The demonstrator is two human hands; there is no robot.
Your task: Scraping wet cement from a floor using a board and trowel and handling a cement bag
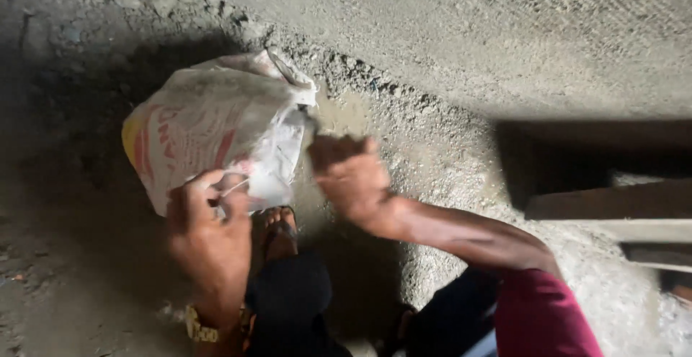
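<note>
We grip a white woven sack [216, 123] with red and yellow print, held over the dusty ground [504, 47] at the left of the scene. Our left hand [209, 231] pinches the sack's near edge with curled fingers, while our right hand [349, 177] is closed in a fist on its right edge. A sandalled foot [280, 226] stands just below the sack, and wooden planks [620, 213] lie at the far right

Both arms reach forward and down, the left hand [209, 231] curled in a tight grip, the right hand [351, 175] clenched, wrist bent.
</note>
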